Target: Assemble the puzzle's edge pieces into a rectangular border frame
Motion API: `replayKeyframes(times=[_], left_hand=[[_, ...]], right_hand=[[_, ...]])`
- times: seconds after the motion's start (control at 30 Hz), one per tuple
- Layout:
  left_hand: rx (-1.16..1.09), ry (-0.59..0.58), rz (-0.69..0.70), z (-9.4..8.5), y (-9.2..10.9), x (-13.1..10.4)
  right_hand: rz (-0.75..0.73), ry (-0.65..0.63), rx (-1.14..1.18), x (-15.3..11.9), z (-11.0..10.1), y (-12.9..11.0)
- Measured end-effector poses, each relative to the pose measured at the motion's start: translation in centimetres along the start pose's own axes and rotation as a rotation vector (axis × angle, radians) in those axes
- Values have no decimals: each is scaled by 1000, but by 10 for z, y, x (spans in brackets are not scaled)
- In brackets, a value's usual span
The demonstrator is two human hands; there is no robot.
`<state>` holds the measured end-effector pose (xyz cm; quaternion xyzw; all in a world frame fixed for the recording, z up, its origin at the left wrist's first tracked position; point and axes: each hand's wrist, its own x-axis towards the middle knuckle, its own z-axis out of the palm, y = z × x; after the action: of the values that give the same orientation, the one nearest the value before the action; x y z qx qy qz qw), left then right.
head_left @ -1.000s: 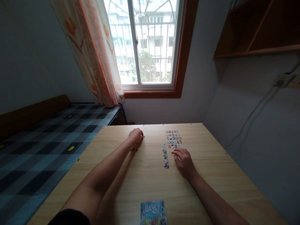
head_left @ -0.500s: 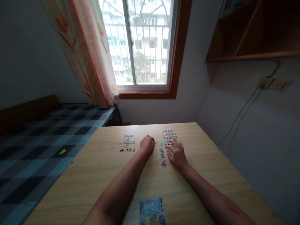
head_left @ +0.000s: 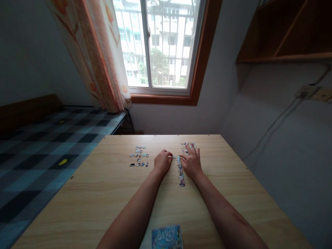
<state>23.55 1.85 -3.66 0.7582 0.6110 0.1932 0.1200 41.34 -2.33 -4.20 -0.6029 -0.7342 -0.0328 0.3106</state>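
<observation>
My left hand [head_left: 163, 162] is closed, its thumb and index finger pinching a small light-blue jigsaw piece [head_left: 174, 157] just left of the top of a joined strip of puzzle pieces [head_left: 181, 173]. The strip runs toward me down the table. My right hand [head_left: 191, 161] has its fingers spread, the thumb and index finger at the strip's upper end. Its other fingers lie over a group of loose jigsaw pieces [head_left: 184, 143], partly hiding them. Further left lies another group of loose jigsaw pieces [head_left: 140, 155], in several short rows.
A blue box or card marked "Bluey" [head_left: 167, 238] lies near me on the wooden table [head_left: 109, 193]. To the left stands a bed with a checked cover [head_left: 52, 145]. A window [head_left: 166, 48] and curtain [head_left: 101, 62] are ahead; a shelf [head_left: 282, 57] hangs at the right.
My right hand has moved left and forward, up to the strip's upper end. The left hand stays by the strip, with the light-blue piece nearer its top. The camera view has tilted slightly down.
</observation>
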Motion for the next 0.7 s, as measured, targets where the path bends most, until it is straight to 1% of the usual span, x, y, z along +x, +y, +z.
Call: replayKeyframes(times=[0.1,0.23,0.33,0.7], left_hand=[[-6,-8,8,0,0,1],[9,-28,32,-2,4,-1],[22,-26,61,-3,7,-3],[21,-5,70,-1,11,-4]], right_hand=[[-13,-15,5,0,2,1],[14,-57,6,0,8,4],[31,-64,0,0,12,5],[9,-39,-6,-1,8,1]])
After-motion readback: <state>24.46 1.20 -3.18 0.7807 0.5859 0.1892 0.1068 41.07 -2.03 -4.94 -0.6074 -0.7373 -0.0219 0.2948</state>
